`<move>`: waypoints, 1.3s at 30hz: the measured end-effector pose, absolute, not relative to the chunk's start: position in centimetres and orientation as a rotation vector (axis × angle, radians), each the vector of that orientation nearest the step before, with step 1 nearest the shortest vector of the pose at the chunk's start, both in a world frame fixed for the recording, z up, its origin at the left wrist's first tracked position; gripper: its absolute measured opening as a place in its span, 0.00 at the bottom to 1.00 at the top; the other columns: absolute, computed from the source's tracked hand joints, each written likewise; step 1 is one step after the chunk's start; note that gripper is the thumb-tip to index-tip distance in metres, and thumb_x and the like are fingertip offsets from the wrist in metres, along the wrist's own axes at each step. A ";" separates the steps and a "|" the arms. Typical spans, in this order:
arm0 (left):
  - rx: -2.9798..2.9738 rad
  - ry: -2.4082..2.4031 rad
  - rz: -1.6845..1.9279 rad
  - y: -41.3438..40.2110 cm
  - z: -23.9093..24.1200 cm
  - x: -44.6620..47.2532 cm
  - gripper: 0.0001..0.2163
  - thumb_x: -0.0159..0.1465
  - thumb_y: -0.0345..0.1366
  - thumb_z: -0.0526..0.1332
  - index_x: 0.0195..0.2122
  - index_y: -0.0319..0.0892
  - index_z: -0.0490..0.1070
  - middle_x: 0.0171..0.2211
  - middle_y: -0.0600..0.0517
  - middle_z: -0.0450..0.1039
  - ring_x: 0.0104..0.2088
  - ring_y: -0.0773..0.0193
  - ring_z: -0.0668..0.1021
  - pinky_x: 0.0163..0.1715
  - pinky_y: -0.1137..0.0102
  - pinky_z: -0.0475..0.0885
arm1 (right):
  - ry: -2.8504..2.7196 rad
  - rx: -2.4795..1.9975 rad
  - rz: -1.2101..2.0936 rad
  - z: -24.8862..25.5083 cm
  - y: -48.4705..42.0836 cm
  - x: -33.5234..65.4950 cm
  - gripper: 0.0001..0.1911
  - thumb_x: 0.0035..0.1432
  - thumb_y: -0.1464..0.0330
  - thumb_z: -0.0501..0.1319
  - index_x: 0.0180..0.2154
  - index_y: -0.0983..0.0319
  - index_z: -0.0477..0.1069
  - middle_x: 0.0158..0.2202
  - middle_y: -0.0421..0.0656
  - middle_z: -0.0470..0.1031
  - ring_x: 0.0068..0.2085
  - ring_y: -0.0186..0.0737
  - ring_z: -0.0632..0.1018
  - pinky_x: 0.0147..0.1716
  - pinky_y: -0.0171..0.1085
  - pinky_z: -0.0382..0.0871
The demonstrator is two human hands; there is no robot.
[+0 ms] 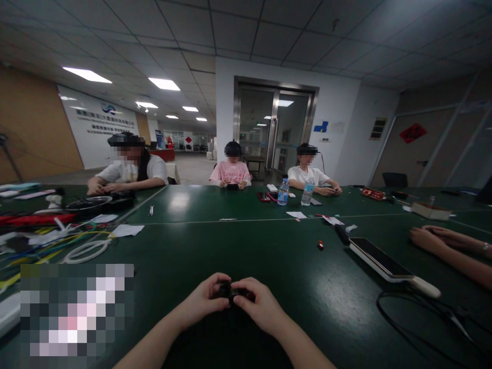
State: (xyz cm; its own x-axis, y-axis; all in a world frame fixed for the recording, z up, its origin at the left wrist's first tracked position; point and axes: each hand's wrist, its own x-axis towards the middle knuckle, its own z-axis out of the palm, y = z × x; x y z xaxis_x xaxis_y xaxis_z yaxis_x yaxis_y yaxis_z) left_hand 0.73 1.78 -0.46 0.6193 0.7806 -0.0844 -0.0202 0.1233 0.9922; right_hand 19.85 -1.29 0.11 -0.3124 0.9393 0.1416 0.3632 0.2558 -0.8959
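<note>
Close in front of me, both hands meet over the near part of the green table (184, 256). My left hand (207, 300) pinches one side of a small black object (226, 291) between thumb and fingers. From the other side, my right hand (257, 302) grips the same dark piece, or a second one touching it; I cannot tell which. Its kind is too dark and small to make out, and my fingers cover much of it. A little red item (320, 245) lies farther off to the right.
Coiled cables (86, 251) and papers (128, 230) lie at left. On the right are a phone (380, 256) on a white-handled item, a black cord (384, 307) and another person's hands (434, 238). Two water bottles (283, 193) stand farther back. Several people sit around the table.
</note>
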 end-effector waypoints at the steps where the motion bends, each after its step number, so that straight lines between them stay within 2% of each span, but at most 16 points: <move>1: 1.330 0.718 0.661 1.8 -0.5 0.7 0.21 0.52 0.29 0.64 0.46 0.44 0.60 0.36 0.53 0.70 0.33 0.66 0.74 0.33 0.70 0.65 | -1.811 -1.199 1.027 0.1 -1.3 19.9 0.14 0.51 0.68 0.59 0.43 0.55 0.70 0.43 0.41 0.71 0.43 0.40 0.72 0.43 0.38 0.67; 10: 1.360 0.743 0.657 1.6 -0.3 1.0 0.18 0.51 0.30 0.64 0.43 0.43 0.62 0.32 0.55 0.69 0.30 0.68 0.73 0.31 0.71 0.64 | -1.767 -1.178 1.031 -0.1 -1.2 19.8 0.14 0.50 0.70 0.60 0.42 0.58 0.71 0.41 0.42 0.72 0.42 0.40 0.73 0.42 0.38 0.67; 16: 1.348 0.728 0.647 1.8 -0.4 0.8 0.19 0.52 0.29 0.64 0.44 0.43 0.61 0.35 0.53 0.70 0.32 0.67 0.73 0.33 0.70 0.65 | -1.798 -1.190 1.010 -0.1 -1.2 19.7 0.13 0.49 0.71 0.60 0.39 0.57 0.71 0.41 0.41 0.71 0.42 0.39 0.73 0.41 0.37 0.66; 31: 1.342 0.777 0.623 1.5 0.1 0.9 0.20 0.50 0.30 0.66 0.43 0.43 0.63 0.36 0.53 0.72 0.34 0.65 0.74 0.35 0.68 0.67 | -1.856 -1.229 0.996 0.6 -1.6 19.7 0.12 0.49 0.70 0.61 0.39 0.56 0.71 0.43 0.40 0.69 0.44 0.39 0.71 0.43 0.37 0.65; 35: 1.357 0.729 0.628 1.7 -0.3 0.6 0.20 0.51 0.29 0.64 0.45 0.43 0.62 0.36 0.52 0.71 0.35 0.65 0.74 0.36 0.68 0.67 | -1.843 -1.261 0.979 0.5 -1.6 19.7 0.13 0.49 0.70 0.61 0.39 0.56 0.70 0.41 0.40 0.70 0.41 0.39 0.72 0.40 0.37 0.66; 39: 1.384 0.707 0.634 1.8 -0.7 0.5 0.20 0.52 0.29 0.63 0.46 0.43 0.62 0.36 0.52 0.71 0.35 0.65 0.75 0.37 0.68 0.67 | -1.860 -1.253 0.953 0.7 -1.6 19.6 0.11 0.48 0.72 0.61 0.37 0.57 0.70 0.40 0.40 0.71 0.42 0.38 0.72 0.41 0.37 0.65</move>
